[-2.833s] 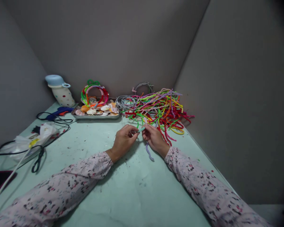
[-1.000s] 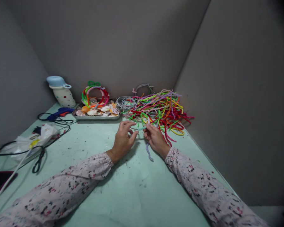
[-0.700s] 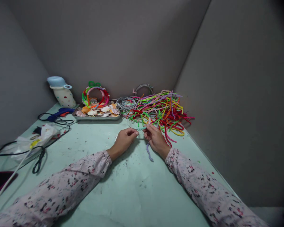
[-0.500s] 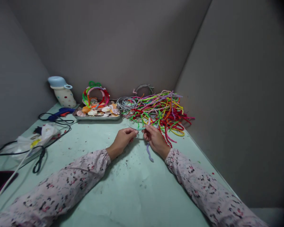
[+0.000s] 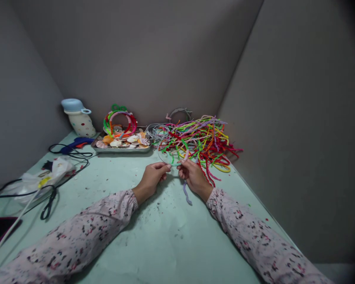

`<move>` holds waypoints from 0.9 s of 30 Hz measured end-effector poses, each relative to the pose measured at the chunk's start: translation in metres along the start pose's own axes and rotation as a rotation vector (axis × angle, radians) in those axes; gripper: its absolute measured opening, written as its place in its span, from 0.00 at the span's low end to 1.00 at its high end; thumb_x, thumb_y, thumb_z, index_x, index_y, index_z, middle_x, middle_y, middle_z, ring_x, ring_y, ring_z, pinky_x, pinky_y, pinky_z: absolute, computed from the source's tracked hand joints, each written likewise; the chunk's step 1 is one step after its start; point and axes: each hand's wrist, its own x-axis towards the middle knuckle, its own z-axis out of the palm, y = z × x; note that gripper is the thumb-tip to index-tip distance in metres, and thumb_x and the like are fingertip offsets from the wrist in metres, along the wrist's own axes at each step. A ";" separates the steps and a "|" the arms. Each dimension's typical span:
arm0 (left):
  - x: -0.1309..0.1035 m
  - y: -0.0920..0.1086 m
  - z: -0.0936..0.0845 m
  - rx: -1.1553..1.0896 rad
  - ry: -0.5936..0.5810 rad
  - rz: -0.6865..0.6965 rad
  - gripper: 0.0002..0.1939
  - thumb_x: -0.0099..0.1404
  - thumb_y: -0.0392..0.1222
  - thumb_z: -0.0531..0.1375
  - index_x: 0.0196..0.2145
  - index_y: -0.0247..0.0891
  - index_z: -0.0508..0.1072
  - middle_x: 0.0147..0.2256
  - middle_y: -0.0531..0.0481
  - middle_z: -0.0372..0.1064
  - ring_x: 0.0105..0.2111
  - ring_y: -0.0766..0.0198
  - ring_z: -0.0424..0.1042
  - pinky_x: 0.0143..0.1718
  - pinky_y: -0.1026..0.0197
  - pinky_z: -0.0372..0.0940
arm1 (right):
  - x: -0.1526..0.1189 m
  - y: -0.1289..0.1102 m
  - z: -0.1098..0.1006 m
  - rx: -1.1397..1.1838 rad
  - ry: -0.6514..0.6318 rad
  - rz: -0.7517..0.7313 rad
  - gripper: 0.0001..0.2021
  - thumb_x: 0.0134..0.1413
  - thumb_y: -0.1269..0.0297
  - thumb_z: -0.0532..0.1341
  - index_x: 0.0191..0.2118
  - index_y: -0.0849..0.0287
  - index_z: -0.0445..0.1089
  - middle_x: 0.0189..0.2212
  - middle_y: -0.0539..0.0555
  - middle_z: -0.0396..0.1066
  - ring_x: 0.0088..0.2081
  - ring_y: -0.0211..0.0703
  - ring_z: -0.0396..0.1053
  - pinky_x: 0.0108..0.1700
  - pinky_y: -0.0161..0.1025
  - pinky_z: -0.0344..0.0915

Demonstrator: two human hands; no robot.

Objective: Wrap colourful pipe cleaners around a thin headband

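Observation:
My left hand (image 5: 152, 179) pinches the near left side of a thin wire hoop (image 5: 175, 164) between thumb and fingers. The hoop's near part is wrapped in pale green pipe cleaner, with pink further round; the bright pile behind blurs its far edge. Close by on the right, my right hand (image 5: 196, 177) is closed on the wrapped part, fingertips pressed together. A purple pipe cleaner (image 5: 187, 193) hangs or lies just below the right fingers; whether it is joined to the hoop I cannot tell.
Loose coloured pipe cleaners (image 5: 204, 132) lie heaped behind my right hand, beside bare wire rings (image 5: 156, 130). A metal tray (image 5: 122, 150) holds shells and colourful wrapped rings (image 5: 134, 123). Leftward are a bottle (image 5: 82, 123), a blue tool (image 5: 67, 149), black cable (image 5: 51, 205) and plastic bag (image 5: 59, 165).
My left hand has slid slightly left along the hoop, so the gap between the hands is wider and more pale green shows. The hoop's pink part stands out more above the right hand.

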 end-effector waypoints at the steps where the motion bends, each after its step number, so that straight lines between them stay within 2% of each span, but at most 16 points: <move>1: 0.000 0.000 0.000 -0.001 0.007 0.000 0.16 0.51 0.51 0.65 0.26 0.33 0.73 0.23 0.53 0.67 0.17 0.73 0.58 0.18 0.67 0.49 | 0.000 0.000 0.000 -0.007 0.002 0.002 0.10 0.48 0.58 0.63 0.30 0.60 0.67 0.22 0.48 0.70 0.18 0.30 0.62 0.18 0.29 0.55; 27: 0.000 0.002 0.000 -0.066 -0.006 -0.021 0.13 0.51 0.47 0.64 0.27 0.35 0.69 0.23 0.55 0.64 0.18 0.73 0.58 0.19 0.67 0.49 | 0.002 0.004 -0.002 -0.040 -0.021 0.025 0.11 0.49 0.57 0.63 0.28 0.60 0.67 0.23 0.48 0.70 0.18 0.30 0.63 0.18 0.28 0.55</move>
